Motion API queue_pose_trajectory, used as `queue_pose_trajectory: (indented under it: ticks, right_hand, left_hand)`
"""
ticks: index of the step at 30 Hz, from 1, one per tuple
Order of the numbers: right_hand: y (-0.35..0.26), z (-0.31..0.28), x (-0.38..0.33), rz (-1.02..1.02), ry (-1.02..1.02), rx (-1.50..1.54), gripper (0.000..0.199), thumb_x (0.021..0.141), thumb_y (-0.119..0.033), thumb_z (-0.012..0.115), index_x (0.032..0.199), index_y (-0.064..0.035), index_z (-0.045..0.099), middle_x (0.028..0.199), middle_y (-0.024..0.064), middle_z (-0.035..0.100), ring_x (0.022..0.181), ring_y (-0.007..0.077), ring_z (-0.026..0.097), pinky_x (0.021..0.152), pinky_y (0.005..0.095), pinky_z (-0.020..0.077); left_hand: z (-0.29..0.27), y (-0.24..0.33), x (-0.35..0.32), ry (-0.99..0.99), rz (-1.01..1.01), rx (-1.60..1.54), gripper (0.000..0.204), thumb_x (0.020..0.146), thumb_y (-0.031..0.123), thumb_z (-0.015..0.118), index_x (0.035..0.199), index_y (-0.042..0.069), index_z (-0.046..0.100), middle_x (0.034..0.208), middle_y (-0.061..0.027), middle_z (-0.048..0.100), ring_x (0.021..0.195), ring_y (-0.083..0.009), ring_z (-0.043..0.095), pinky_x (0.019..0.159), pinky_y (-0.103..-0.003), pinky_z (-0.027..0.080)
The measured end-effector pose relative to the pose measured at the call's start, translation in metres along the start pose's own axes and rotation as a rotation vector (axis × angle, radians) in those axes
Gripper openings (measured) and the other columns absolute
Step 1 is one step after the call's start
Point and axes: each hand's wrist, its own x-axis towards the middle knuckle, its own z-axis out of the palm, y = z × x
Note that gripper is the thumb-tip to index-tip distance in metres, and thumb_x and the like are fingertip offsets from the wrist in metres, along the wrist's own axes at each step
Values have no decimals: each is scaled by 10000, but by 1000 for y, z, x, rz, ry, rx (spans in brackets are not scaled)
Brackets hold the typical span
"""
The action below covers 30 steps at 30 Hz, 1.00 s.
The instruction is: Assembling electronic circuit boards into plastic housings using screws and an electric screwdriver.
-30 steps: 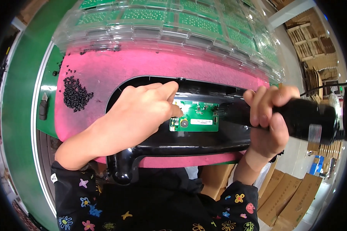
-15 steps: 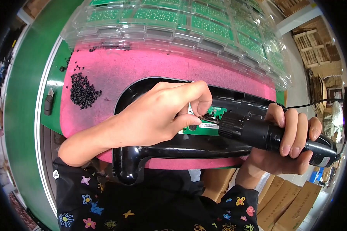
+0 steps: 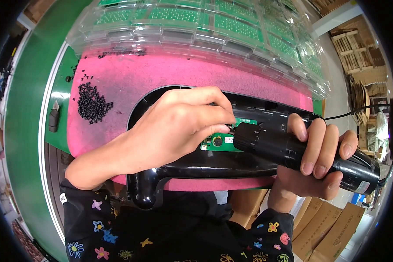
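Note:
With its fingers wrapped round the barrel, my right hand (image 3: 316, 153) holds a black electric screwdriver (image 3: 270, 146) tilted, its nose pointing left. My left hand (image 3: 179, 120) is closed in a pinch just in front of that nose; a small dark thing shows at the fingertips, too small to name. Below both lies a green circuit board (image 3: 217, 142), partly covered by hand and tool. The board sits inside a long, glossy black plastic housing (image 3: 231, 169) with a rounded left end and a stub pointing toward me.
The housing rests on a pink mat (image 3: 157, 72). On the mat's left is a heap of small black screws (image 3: 92, 105). A small dark-handled blade (image 3: 53, 118) lies farther left. Stacked clear trays (image 3: 179, 39) of green boards span the back. Cardboard boxes (image 3: 323, 222) stand lower right.
The screwdriver has shifted left, its nose now nearer my left fingertips and over more of the board's label. My left hand stays pinched, its fingers slightly moved.

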Motion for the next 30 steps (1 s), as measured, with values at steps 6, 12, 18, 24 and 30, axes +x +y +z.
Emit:
queue_pose_trajectory:
  ticks: [6,12,18,24,30]
  right_hand:
    - [5,3,-3,78,-16,-171,306,827,-184,685,1049,-172,475,681,-56,486,638,81,472,784,326,351]
    - [12,3,-3,85,37,-273,311,812,-207,685,1024,-169,461,670,-52,468,604,92,455,748,329,394]
    - [16,9,4,166,-11,-257,360,801,-114,677,1049,-109,417,729,28,500,650,152,499,813,371,441]
    - [33,28,25,334,-109,-396,348,809,-236,697,972,-113,415,684,-5,446,599,111,442,713,342,441]
    - [38,30,28,308,-101,-521,329,829,-191,654,1065,-77,455,676,-5,437,593,109,432,691,296,440]
  left_hand:
    - [-8,2,0,79,-18,143,131,775,-81,683,897,-37,662,876,-111,655,758,-238,668,644,-310,548]
    - [-8,0,-2,43,-62,245,185,752,-122,644,924,-54,650,933,-128,632,811,-275,664,682,-333,546]
    - [-7,1,-4,-9,-78,307,186,751,-102,628,929,-52,643,948,-126,610,777,-307,651,647,-356,531]
    - [-11,-1,-11,-16,-74,327,180,723,-80,631,900,-45,625,940,-125,595,748,-338,633,610,-399,509]
    - [-12,-2,-10,-80,-108,379,156,748,-49,613,902,-29,612,951,-115,582,737,-347,618,589,-432,483]
